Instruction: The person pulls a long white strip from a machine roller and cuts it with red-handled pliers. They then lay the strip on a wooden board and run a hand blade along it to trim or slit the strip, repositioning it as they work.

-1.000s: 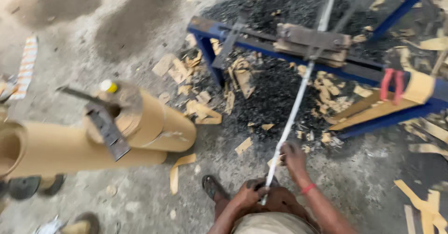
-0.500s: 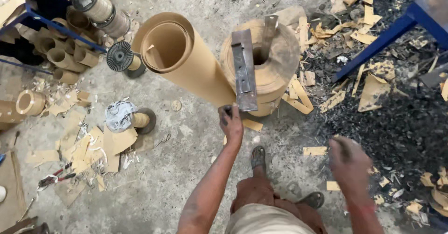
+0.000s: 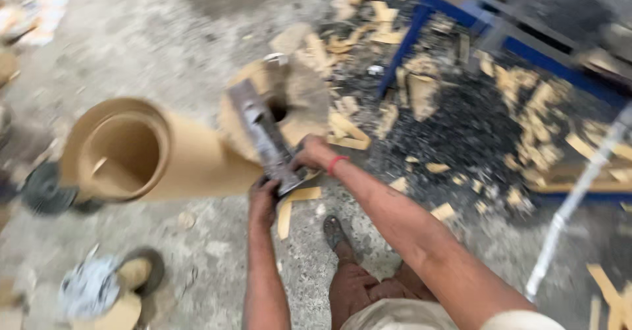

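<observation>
Two hands on one tool: left hand [image 3: 262, 201] and right hand [image 3: 315, 155] both have fingers wrapped round lower end of metal blade [image 3: 264, 136], bracing it across cardboard tube [image 3: 164, 152] lying at 10 o'clock; scraps [image 3: 342, 129] at 1 o'clock.

No packages, labels, signs or screens can be made out in the head view. Nothing with a printed face is seen on the floor or near the hands. One striped orange-and-white strip [image 3: 49, 10] is glimpsed at the top left corner, too blurred for its kind to be told.
</observation>
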